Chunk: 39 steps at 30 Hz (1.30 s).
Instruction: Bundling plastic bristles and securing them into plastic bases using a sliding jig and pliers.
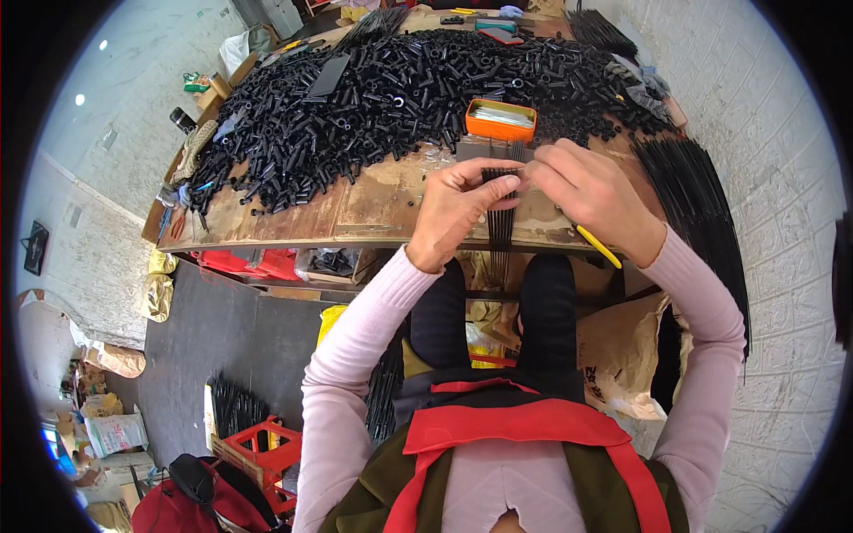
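My left hand [451, 211] is closed around a bundle of thin black rods [501, 233], thumb laid across them. The rods stick up past the fingers and hang down over the table's front edge. Close beside it, at the rods' right side, my right hand [588, 194] has its fingers pinched together. Whatever is between those fingertips is too small to make out. Just beyond both hands stands an orange box [503, 131] with thin pale strips in it. A yellow-handled tool [599, 247] shows below my right hand, at the table edge.
A wide heap of short black tubes [355, 107] covers the far part of the wooden table [355, 209]. More long black rods [697, 200] lie at the right by the white wall. Red-handled pliers [178, 224] are at the left corner. A red crate [267, 449] stands on the floor.
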Available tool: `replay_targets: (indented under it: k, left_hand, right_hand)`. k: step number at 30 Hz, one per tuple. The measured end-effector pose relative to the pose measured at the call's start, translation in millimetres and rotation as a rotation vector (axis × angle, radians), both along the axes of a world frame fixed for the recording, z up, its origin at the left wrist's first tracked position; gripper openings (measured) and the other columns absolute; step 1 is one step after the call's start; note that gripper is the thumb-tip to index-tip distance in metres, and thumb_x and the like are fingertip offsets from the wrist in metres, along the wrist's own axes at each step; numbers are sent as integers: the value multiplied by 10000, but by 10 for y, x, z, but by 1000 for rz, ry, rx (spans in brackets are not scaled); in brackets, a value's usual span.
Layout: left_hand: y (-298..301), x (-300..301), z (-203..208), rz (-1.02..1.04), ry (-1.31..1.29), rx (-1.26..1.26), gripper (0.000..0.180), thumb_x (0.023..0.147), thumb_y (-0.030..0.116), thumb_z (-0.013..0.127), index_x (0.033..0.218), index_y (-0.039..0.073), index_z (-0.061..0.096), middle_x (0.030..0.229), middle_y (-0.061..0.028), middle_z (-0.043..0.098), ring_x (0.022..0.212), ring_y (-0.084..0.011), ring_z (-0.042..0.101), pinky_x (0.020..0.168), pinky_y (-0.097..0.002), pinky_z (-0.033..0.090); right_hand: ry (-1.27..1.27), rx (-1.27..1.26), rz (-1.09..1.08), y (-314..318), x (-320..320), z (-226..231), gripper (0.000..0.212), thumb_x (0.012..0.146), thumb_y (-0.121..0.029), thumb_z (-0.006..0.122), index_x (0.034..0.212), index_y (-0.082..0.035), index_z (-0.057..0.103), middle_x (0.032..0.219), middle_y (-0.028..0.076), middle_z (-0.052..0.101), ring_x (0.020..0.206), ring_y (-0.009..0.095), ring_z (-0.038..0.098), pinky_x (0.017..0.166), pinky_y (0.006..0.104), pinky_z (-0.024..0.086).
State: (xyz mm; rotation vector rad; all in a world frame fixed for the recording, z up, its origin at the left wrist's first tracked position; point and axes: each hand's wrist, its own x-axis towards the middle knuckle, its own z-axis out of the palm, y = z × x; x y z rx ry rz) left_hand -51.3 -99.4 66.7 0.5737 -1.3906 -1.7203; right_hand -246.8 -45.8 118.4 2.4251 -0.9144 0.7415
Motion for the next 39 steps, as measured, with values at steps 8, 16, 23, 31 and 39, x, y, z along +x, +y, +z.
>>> replay_targets:
  k: [8, 16, 23, 31, 39]
  left_hand:
    - [-47, 53, -74, 29, 62, -5, 218, 926, 32, 629, 1132, -28, 666, 1008, -108, 694, 959, -198, 681, 851, -352, 604]
    - [-49, 82, -76, -24, 59, -21, 232, 938, 41, 622, 1160, -21, 656, 1062, -115, 696, 980, -179, 678, 863, -306, 586]
    - [-87, 174, -81, -119, 64, -23, 293, 949, 88, 611, 1223, -14, 622, 1094, -147, 681, 1059, -240, 658, 945, -383, 555]
    - [-91, 184, -94, -133, 59, -30, 300, 948, 76, 607, 1229, -27, 615, 1105, -153, 678, 1067, -236, 653, 947, -389, 557]
    - [-122, 176, -87, -111, 49, -2, 303, 942, 68, 614, 1228, -31, 616, 1104, -153, 680, 1059, -232, 657, 936, -387, 564]
  right_hand:
    - [-173, 0, -4, 37, -59, -106, 307, 768, 8, 651, 1072, 35, 621, 960, 131, 598, 862, 295, 620, 718, 366, 532]
    - [-94, 31, -74, 84, -118, -17, 270, 754, 19, 669, 1024, 0, 674, 953, 118, 609, 810, 263, 626, 653, 336, 510]
    - [-181, 94, 24, -7, -114, -102, 233, 789, -1, 682, 1022, -10, 677, 915, 96, 621, 761, 253, 617, 627, 330, 498]
    - [-72, -17, 25, 22, -81, -17, 315, 718, 20, 683, 1032, 4, 672, 914, 95, 610, 751, 250, 603, 611, 341, 493]
    - [-9, -46, -16, 66, -102, -14, 397, 667, 32, 666, 1064, 15, 669, 927, 112, 604, 770, 259, 607, 636, 352, 506]
